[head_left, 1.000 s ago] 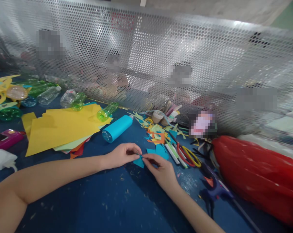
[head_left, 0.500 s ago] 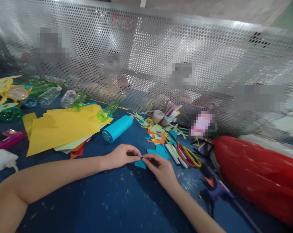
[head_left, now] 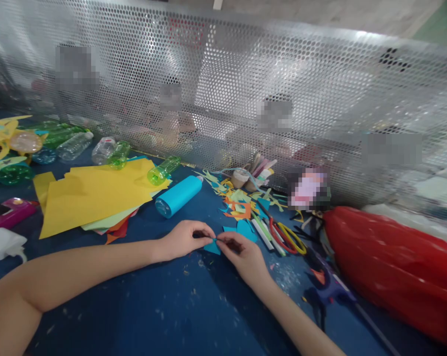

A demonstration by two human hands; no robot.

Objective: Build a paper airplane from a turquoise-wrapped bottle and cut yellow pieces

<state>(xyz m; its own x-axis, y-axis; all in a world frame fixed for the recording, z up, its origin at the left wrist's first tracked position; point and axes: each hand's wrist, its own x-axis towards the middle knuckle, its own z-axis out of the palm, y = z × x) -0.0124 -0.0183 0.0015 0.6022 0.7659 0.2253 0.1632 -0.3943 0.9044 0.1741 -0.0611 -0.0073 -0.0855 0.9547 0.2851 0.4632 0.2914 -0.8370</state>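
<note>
Little blue paper piece (head_left: 212,246) getting a two-handed pinch over the desk (head_left: 134,311).
So from where I'm standing, it's right in the middle, just above the desk top: left hand (head_left: 186,241) has thumb and fingers closed on its upper edge, right hand (head_left: 247,257) clamps it from the other side, fingertips nearly touching. Just past the right hand there's a flat blue cutout (head_left: 246,229), then some white sticks (head_left: 262,234) and red and yellow handles (head_left: 290,238). A bottle wrapped in blue (head_left: 179,197) lies beyond the left hand, with a stack of yellow sheets (head_left: 101,190) off to its left. Paper scraps (head_left: 242,200) pile up further back, a purple glue gun (head_left: 331,291) and big red bag (head_left: 386,269) sit way right, and a perforated metal screen (head_left: 227,69) runs behind everything.
</note>
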